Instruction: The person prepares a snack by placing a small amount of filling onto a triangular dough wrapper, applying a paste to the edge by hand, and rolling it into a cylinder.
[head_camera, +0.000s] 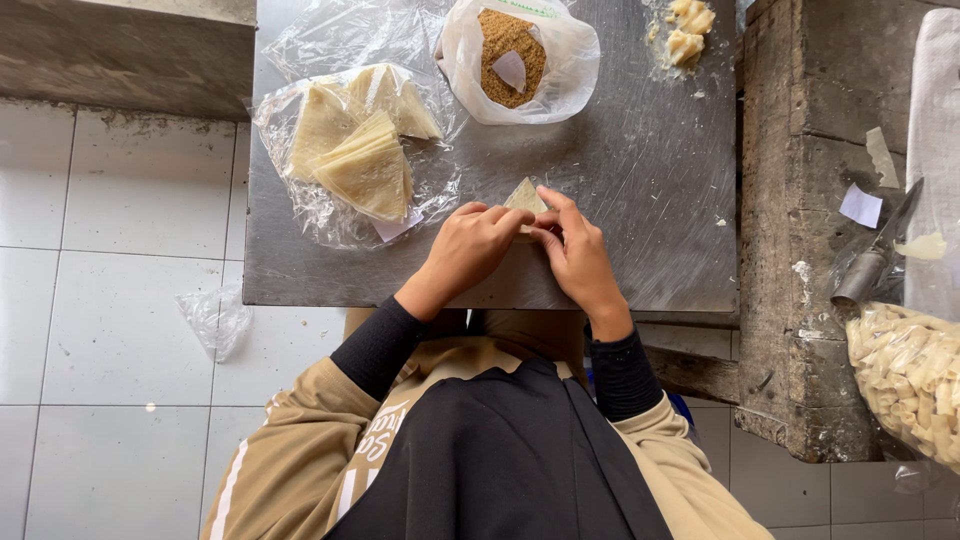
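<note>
- Two hands meet at the near middle of a steel table, both working on one small pale pastry triangle.
- The left hand lies curled, fingers bent over the triangle's lower left part, fingertips pressing down on the sheet.
- The right hand comes in from the other side, its index finger stretched along the triangle's right edge and its thumb tucked beneath; finger and thumb pinch the pastry there.
- The fingertips of the two hands touch or nearly touch over the triangle's base, so the base is hidden.
- The triangle's tip points away from the person, toward the far side of the table; its long axis runs from the person outward, tilted only slightly.
- Only that upper tip shows, lying flat on the steel.
- Beyond the left hand, a stack of folded pastry sheets rests on crinkled clear plastic wrap, well apart from the triangle.
- Straight beyond the hands, an open white plastic bag holds brown crumbly filling with a small pale scoop-like piece in it.
- At the far right corner of the table lie lumps of pale dough.
- To the right, on a rough stone ledge, sit a knife and a clear bag of pale folded pieces.
- Black sleeves cover both wrists.
</note>
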